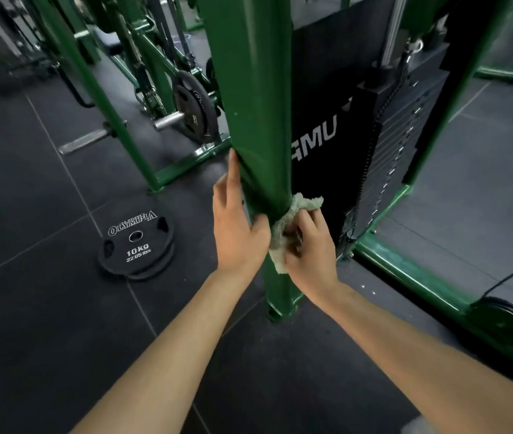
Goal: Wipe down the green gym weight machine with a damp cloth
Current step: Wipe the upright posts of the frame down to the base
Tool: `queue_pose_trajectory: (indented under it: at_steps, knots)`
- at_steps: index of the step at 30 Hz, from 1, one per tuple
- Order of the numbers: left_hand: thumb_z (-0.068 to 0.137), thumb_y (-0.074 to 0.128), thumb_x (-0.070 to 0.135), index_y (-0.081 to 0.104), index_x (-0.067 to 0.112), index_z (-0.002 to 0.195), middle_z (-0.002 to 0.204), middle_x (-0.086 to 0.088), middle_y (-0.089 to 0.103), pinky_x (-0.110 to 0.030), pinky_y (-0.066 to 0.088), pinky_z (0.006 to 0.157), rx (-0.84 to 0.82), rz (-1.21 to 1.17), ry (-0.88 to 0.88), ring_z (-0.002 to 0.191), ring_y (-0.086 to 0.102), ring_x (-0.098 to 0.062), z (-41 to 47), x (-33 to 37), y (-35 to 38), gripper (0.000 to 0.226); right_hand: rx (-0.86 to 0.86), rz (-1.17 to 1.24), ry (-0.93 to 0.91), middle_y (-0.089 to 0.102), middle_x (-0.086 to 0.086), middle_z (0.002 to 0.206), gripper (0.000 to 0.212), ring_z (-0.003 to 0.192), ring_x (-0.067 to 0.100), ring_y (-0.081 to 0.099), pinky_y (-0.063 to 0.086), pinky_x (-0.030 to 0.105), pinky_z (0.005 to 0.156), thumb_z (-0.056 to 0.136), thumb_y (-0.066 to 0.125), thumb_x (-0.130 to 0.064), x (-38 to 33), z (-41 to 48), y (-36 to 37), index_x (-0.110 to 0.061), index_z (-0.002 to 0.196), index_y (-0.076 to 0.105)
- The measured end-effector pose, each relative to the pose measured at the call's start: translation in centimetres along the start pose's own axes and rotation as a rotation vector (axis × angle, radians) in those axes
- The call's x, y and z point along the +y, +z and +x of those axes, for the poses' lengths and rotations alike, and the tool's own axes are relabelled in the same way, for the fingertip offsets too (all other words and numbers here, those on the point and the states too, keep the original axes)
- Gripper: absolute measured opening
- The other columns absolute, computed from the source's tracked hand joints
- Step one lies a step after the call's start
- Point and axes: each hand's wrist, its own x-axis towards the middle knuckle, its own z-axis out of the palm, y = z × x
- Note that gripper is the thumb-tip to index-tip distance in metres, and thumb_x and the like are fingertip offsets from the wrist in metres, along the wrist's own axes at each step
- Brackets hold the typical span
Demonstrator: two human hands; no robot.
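Post: green upright of the machine, low section under wipe.
Cloth: wrapped round post, near its foot.
Right hand: fingers clenched on cloth.
Left hand: fingers straight, resting on post beside cloth.
Plate: on floor, left of post.
Advice: keep wrap tight, slide down to foot.

Dark rubber floor tiles carry a 10 kg plate near other green racks.
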Motion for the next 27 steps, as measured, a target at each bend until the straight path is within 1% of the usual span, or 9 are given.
queue_pose_trajectory:
  at_steps: [6,10,12,14,17,18,21,23,27]
  knots:
    - [0.093,0.048,0.008,0.029,0.040,0.162,0.149,0.006,0.043,-0.039,0.040,0.118,0.160,-0.161,0.075,0.140,0.045,-0.008,-1.4,-4.7,3.8,0.079,0.147,-0.019,-0.274,0.052,0.003,0.111,0.032,0.095,0.025,0.053,0.048,0.034,0.072,0.072,0.060,0.004,-1.0,2.9,-1.1,-0.013,0.097,0.050]
    - [0.098,0.048,0.006,0.032,0.028,0.163,0.162,0.005,0.035,-0.047,0.034,0.123,0.253,-0.165,0.169,0.152,0.032,-0.015,-3.1,-8.0,6.9,0.071,0.166,-0.003,-0.264,0.052,0.003,0.111,0.033,0.095,0.023,0.054,0.047,0.030,0.073,0.072,0.058,0.007,2.3,1.2,1.2,-0.013,0.098,0.051]
    - [0.100,0.052,0.007,0.028,0.034,0.164,0.163,0.006,0.030,-0.040,0.034,0.123,0.246,-0.071,0.115,0.152,0.029,-0.013,-5.3,-10.5,8.4,0.073,0.107,0.006,-0.177,0.051,0.001,0.109,0.033,0.093,0.023,0.054,0.048,0.034,0.071,0.073,0.058,0.005,5.7,-1.3,3.3,-0.015,0.098,0.050]
    - [0.097,0.054,0.000,0.019,0.045,0.163,0.162,0.002,0.025,-0.023,0.029,0.119,0.169,0.038,0.057,0.151,0.028,-0.014,-7.7,-13.8,9.4,0.088,0.018,-0.003,-0.067,0.051,-0.001,0.108,0.032,0.093,0.025,0.054,0.049,0.040,0.069,0.074,0.057,0.000,9.7,-4.2,5.7,-0.016,0.100,0.050]
    - [0.087,0.050,-0.015,0.009,0.057,0.159,0.156,-0.001,0.027,0.001,0.025,0.101,0.029,0.171,0.003,0.144,0.032,-0.014,-10.3,-18.6,10.4,0.110,-0.084,-0.109,0.062,0.049,-0.002,0.104,0.029,0.095,0.029,0.052,0.046,0.039,0.064,0.072,0.056,-0.002,14.9,-8.0,8.8,-0.016,0.096,0.048]
    - [0.086,0.049,-0.016,0.007,0.058,0.159,0.153,0.001,0.028,-0.002,0.030,0.099,-0.005,0.199,-0.015,0.140,0.035,-0.013,-10.9,-19.8,10.5,0.112,-0.116,-0.127,0.103,0.048,-0.003,0.103,0.029,0.095,0.029,0.052,0.043,0.038,0.063,0.073,0.056,-0.002,16.2,-9.1,9.7,-0.017,0.096,0.047]
    - [0.087,0.049,-0.012,0.005,0.059,0.159,0.147,0.011,0.030,-0.028,0.052,0.091,-0.085,0.199,-0.063,0.125,0.049,-0.012,-12.4,-21.5,10.5,0.110,-0.170,-0.075,0.209,0.050,-0.005,0.104,0.031,0.095,0.027,0.054,0.042,0.037,0.063,0.076,0.056,-0.003,18.2,-11.0,11.0,-0.022,0.100,0.048]
    - [0.090,0.050,-0.007,0.007,0.056,0.160,0.144,0.014,0.035,-0.034,0.054,0.085,-0.128,0.185,-0.088,0.116,0.056,-0.013,-12.9,-21.7,10.6,0.104,-0.103,-0.037,0.188,0.052,-0.003,0.103,0.030,0.095,0.024,0.053,0.048,0.039,0.070,0.077,0.057,-0.002,17.0,-10.4,10.9,-0.021,0.099,0.047]
    - [0.088,0.057,-0.003,0.037,0.023,0.157,0.144,0.004,0.041,-0.046,0.055,0.089,-0.078,0.241,-0.068,0.119,0.055,-0.020,-13.0,-21.9,10.4,0.077,0.128,0.082,0.043,0.048,-0.002,0.102,0.035,0.094,0.020,0.049,0.043,0.029,0.078,0.076,0.061,0.003,12.2,-7.0,9.2,-0.019,0.097,0.043]
